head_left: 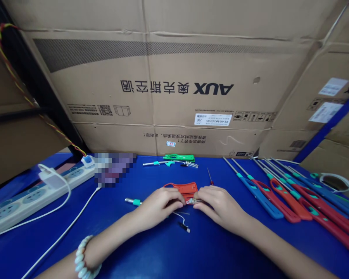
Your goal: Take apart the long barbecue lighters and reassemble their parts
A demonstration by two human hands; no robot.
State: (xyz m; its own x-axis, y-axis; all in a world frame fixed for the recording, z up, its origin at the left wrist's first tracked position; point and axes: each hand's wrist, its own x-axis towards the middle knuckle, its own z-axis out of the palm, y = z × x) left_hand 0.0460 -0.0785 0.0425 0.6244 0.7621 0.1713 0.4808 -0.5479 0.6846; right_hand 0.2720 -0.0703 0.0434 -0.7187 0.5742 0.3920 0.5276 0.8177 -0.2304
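My left hand point(161, 202) is closed, fingers bent, with its fingertips at the left end of a small clear-and-white lighter part point(191, 201). My right hand point(221, 205) pinches that part from the right. Whatever the left fingers grip is hidden. Just behind the hands lies an orange-red lighter handle shell point(188, 188). From beside my left hand sticks out a metal lighter tube point(129, 200) with a teal collar. Below the fingers, a white wire leads to a small black igniter piece point(184, 227) on the blue table point(174, 254).
Farther back lie a green handle shell point(178, 158) and a disassembled lighter tube point(148, 164). A red screwdriver point(211, 182) is behind my right hand. Several assembled lighters point(263, 198) lie at right, a power strip point(31, 197) at left. A cardboard wall point(174, 58) closes the back.
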